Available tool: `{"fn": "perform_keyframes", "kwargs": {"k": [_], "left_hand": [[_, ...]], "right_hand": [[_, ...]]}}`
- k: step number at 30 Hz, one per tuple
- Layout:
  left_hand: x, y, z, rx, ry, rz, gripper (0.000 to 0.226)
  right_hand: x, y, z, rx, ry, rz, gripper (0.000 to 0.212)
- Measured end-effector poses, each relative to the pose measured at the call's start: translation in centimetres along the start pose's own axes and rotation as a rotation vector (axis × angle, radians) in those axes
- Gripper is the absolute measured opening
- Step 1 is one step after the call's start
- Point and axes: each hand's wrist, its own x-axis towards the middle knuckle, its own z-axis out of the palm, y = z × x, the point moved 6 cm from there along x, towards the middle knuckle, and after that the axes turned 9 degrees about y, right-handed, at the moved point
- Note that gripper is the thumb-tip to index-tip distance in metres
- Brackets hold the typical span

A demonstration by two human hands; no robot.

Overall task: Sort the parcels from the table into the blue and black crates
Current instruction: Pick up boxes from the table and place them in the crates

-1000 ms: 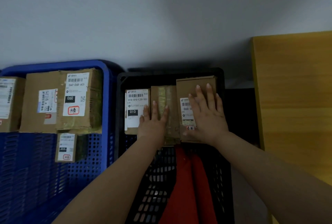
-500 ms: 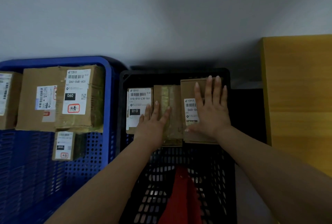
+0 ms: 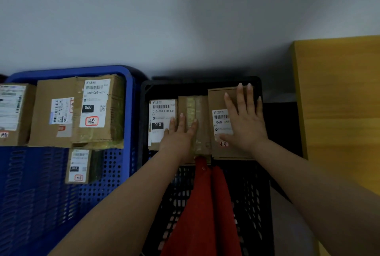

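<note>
**Kid:** What are you doing right now?

**Me:** I'm pushing a flat brown cardboard parcel with a white label into the black plastic crate with holes. My right hand lies flat on top of it, fingers straight, gripping nothing. The parcel sits at the crate's far end, around 1 o'clock.

**Kid:** And your other hand?

**Me:** My left hand is flat too, fingers straight. It presses on the taped brown box with the 010 label, just beside the first one, at about 11 o'clock.

**Kid:** How do you do it well?

**Me:** I think I should press softly and slide the flat parcel until its far edge meets the crate wall. It should lie level, snug against its neighbour, so more can fit.

**Kid:** What's in the blue plastic crate?

**Me:** A few more brown boxes, over at 9 o'clock. The yellow wooden table is at 3 o'clock.
</note>
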Motion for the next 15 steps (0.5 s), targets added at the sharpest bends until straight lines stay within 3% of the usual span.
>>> {"fn": "perform_keyframes", "kwargs": {"k": [7,10,11,13,15], "left_hand": [[-0.2,-0.2,-1.0,-0.041,0.032,0.032,0.093],[-0.4,-0.3,-0.7,-0.009,0.081,0.052,0.091],[-0.4,-0.3,-0.7,0.014,0.12,0.068,0.091],[-0.4,0.2,-0.7,0.052,0.201,0.123,0.09],[0.0,0.8,-0.6,0.075,0.246,0.178,0.092]], "right_hand": [[-3.7,0.6,-3.0,0.359,0.266,0.202,0.049],[-7.7,-0.1,-0.7,0.573,0.228,0.328,0.014],[-9.0,-0.3,0.6,0.638,0.176,0.393,0.015],[-11.4,-0.5,3.3,0.706,0.063,0.575,0.04],[-13.2,-0.3,6.0,0.852,-0.045,0.852,0.055]]}}
